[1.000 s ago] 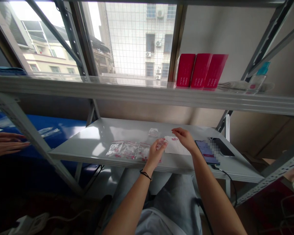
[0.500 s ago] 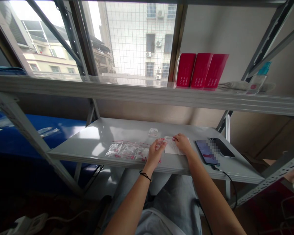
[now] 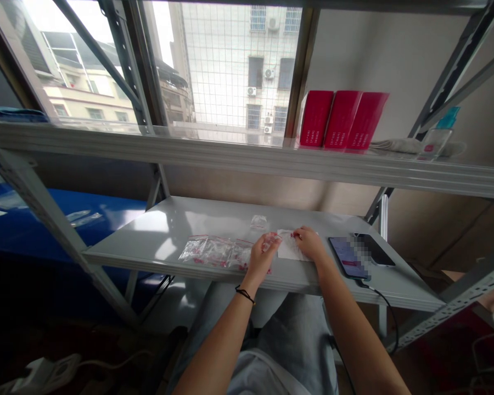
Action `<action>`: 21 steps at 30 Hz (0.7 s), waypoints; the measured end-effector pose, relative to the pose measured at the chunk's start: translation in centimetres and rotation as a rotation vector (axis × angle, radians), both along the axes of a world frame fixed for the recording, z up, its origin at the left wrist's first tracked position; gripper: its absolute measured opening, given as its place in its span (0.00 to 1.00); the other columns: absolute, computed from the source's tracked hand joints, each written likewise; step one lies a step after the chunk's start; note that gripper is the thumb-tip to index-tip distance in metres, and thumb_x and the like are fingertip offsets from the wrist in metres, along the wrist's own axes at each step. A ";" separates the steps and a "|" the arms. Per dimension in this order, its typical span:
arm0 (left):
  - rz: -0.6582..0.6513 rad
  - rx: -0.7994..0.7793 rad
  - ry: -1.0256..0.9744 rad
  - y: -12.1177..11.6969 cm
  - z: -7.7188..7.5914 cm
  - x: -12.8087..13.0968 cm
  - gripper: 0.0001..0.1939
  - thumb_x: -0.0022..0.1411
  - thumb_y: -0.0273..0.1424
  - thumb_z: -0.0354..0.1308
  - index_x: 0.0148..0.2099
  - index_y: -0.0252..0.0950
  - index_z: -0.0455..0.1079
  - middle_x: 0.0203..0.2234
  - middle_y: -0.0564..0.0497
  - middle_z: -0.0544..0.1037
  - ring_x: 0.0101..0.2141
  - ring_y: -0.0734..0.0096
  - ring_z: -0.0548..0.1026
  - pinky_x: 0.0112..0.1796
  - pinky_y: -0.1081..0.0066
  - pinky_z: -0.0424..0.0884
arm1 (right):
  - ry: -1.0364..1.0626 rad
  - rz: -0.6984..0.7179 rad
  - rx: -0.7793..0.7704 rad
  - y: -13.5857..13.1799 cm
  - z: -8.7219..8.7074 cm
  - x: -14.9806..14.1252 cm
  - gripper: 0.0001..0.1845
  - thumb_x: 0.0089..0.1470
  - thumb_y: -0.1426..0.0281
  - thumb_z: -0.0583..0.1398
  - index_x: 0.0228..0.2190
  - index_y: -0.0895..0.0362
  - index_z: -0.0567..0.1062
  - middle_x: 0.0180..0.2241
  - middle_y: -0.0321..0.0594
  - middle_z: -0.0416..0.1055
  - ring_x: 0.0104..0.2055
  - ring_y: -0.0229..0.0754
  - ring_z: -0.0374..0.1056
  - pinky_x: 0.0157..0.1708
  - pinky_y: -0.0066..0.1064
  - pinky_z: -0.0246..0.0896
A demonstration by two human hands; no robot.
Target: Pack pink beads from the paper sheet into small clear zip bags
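My left hand (image 3: 262, 257) is closed around a small clear zip bag (image 3: 272, 240) with a red edge. Just right of it, my right hand (image 3: 308, 243) has its fingers pinched on a small red piece (image 3: 295, 235), too small to name, above a white sheet of paper (image 3: 290, 250). Left of my hands, several clear zip bags (image 3: 218, 252) with red seals and small red pieces inside lie in a row by the front edge. Another little clear bag (image 3: 258, 221) rests behind my left hand.
Two phones lie on the right of the grey shelf top (image 3: 214, 214): one with a lit screen (image 3: 346, 258) and a cable, one dark (image 3: 376, 251). Overhead, an upper shelf (image 3: 239, 153) carries red boxes (image 3: 341, 120) and a spray bottle (image 3: 438, 134). A blue table (image 3: 107, 206) stands left.
My hands have hardly moved and keep the same holds. The view has shifted slightly, and another person's hand at the far left edge has gone out of sight.
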State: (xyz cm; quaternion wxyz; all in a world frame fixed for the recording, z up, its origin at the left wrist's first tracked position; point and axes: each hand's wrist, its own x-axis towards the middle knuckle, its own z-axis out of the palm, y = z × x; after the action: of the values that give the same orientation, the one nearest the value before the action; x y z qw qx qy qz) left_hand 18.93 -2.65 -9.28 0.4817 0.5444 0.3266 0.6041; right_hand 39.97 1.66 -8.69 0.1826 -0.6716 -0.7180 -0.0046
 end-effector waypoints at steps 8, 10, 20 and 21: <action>0.015 -0.015 0.026 -0.3 0.3 -0.1 0.23 0.60 0.49 0.65 0.46 0.35 0.79 0.36 0.47 0.82 0.38 0.64 0.78 0.41 0.71 0.71 | 0.060 0.030 0.010 0.3 -0.2 0.0 0.13 0.67 0.71 0.56 0.43 0.57 0.82 0.44 0.47 0.77 0.48 0.45 0.71 0.47 0.28 0.58; 0.018 -0.023 0.034 -0.4 0.3 -0.2 0.23 0.60 0.50 0.65 0.46 0.36 0.79 0.36 0.47 0.82 0.37 0.65 0.78 0.39 0.71 0.72 | 0.089 0.032 0.020 0.4 -0.3 0.1 0.13 0.66 0.72 0.57 0.41 0.58 0.82 0.43 0.47 0.77 0.46 0.45 0.71 0.47 0.29 0.58; -0.004 -0.074 0.044 -0.4 0.4 -0.3 0.24 0.59 0.49 0.66 0.47 0.35 0.78 0.33 0.47 0.82 0.33 0.66 0.78 0.34 0.72 0.73 | 0.415 0.120 0.201 -0.7 1.6 -0.3 0.13 0.64 0.67 0.56 0.38 0.57 0.80 0.38 0.46 0.78 0.40 0.46 0.72 0.42 0.34 0.64; -0.006 -0.081 0.039 -0.4 0.5 -0.3 0.24 0.58 0.49 0.67 0.47 0.35 0.78 0.33 0.47 0.82 0.33 0.65 0.79 0.34 0.72 0.73 | 0.452 0.168 0.209 -1.1 2.2 -0.7 0.14 0.64 0.65 0.56 0.39 0.57 0.80 0.37 0.45 0.78 0.39 0.46 0.73 0.41 0.33 0.65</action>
State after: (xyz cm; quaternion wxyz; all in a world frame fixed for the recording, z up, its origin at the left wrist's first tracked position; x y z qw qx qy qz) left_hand 18.65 -3.06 -8.83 0.4985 0.5372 0.3585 0.5783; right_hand 39.31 0.52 -6.48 0.4064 -0.5713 -0.7078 0.0867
